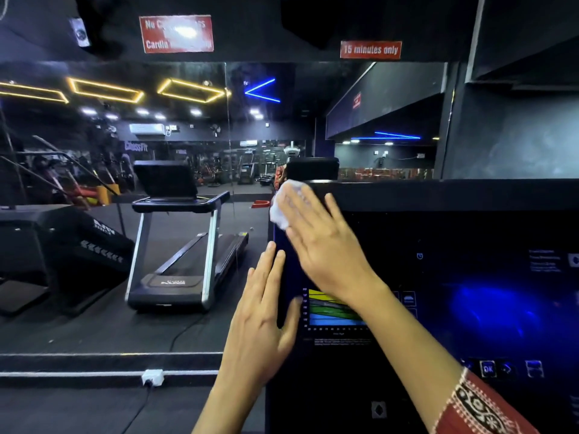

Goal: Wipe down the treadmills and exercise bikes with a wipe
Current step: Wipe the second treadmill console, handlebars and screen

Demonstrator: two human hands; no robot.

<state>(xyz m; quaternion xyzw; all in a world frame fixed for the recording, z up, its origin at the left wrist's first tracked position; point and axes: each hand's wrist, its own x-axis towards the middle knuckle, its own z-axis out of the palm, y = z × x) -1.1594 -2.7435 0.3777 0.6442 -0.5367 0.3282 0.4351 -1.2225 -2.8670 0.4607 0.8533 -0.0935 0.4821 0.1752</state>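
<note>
**A:** Where is the wipe right now?

**B:** The crumpled white wipe point(282, 208) is at the far left top corner of the big glossy black treadmill console point(454, 277). It is pinned under the right hand point(326, 245), whose fingers lie straight and spread. That hand presses the wipe and does not grip it.

**A:** And the other hand?

**B:** The left hand point(263, 314) lies along the console's left edge with its fingers straight up the side. Its thumb is on the front face beside the striped coloured chart point(332, 311). It steadies the panel and holds nothing.

**A:** So what could go wrong?

**B:** The panel is lit. If the sweep comes right and near, a flat palm would cross the row of small glowing blue touch keys point(488, 368). I'd judge that could trigger one and change a setting or start the belt.

**A:** Anything else?

**B:** The wipe is only trapped under the fingers, and part of it sticks out past the corner. A quick stroke over that edge could let it slide free and drop to the dark floor on the left. I cannot tell how wet it is, but if it is soaked, liquid could run down the side seam. The left thumb may also leave a fresh smear on the glass.
</note>
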